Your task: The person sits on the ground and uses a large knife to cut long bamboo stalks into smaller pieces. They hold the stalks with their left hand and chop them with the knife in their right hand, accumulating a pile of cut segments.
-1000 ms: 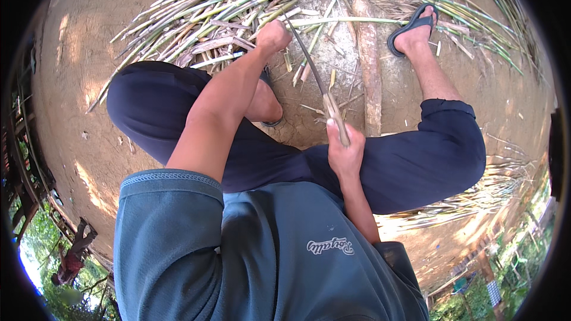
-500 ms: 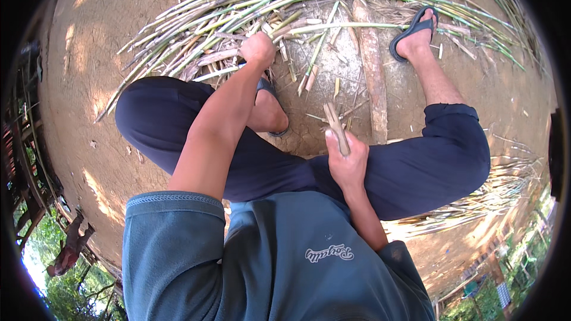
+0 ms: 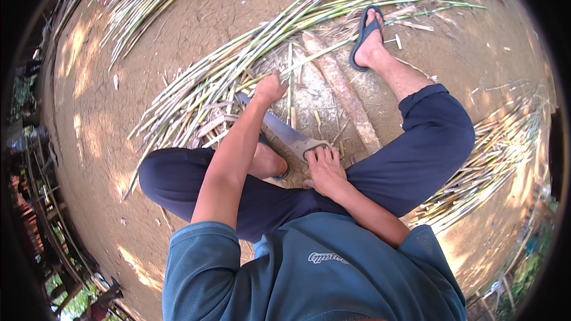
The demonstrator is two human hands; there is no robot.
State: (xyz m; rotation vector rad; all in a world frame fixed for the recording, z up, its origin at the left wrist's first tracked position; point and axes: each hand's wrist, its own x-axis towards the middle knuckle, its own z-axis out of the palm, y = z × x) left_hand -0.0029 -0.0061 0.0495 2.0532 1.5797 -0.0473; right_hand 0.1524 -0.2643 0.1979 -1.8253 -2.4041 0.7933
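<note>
My right hand (image 3: 326, 171) is closed around the handle of a hand saw (image 3: 286, 133), low between my legs. The grey blade slants up and left, passing beneath my left forearm, with its far end showing beyond it near the stalks. My left hand (image 3: 270, 88) grips a thin green cane stalk (image 3: 326, 57) that stretches up and right toward my sandalled foot. Whether the saw teeth touch a stalk cannot be made out. A loose heap of green and tan stalks (image 3: 238, 53) lies beside and beyond my left hand.
A thick wooden pole (image 3: 342, 89) lies on the dirt between my feet. Other stalk piles lie at the far left (image 3: 146, 0) and at my right (image 3: 493, 160). Dry husks (image 3: 217, 116) and cut bits are scattered near my left foot. My sandalled right foot (image 3: 370, 38) is stretched forward.
The saw has turned from nearly edge-on, so its blade now shows, slanting toward the left hand. My left hand still grips the stalk. The whole view has shifted and rotated.
</note>
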